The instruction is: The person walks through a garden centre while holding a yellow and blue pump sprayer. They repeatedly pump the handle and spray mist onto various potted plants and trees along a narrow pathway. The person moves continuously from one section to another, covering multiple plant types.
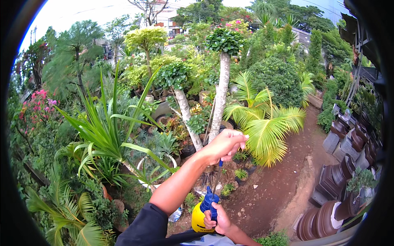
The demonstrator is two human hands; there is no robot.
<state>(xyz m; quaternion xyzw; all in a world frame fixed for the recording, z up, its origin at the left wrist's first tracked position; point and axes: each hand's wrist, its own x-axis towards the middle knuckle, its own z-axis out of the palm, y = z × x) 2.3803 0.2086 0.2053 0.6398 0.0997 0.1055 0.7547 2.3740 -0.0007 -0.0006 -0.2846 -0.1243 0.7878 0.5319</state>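
Observation:
A hand-pump pressure sprayer with a yellow tank and a blue top is at the bottom centre, close to the body. My right hand is closed around its blue grip. From the blue top a thin metal pump rod stands pulled far out, with a blue end. My left hand is curled at the rod's upper end, on the pump handle, most of which it hides. A blue nozzle points up beside the rod, towards the roots of a pale-trunked potted tree.
A spiky long-leaved plant leans in from the left. Yellow-green palm fronds spread beyond my left hand. Small potted succulents edge a dirt path. Stacked brown pots line the right side. A plastic bottle lies left of the sprayer.

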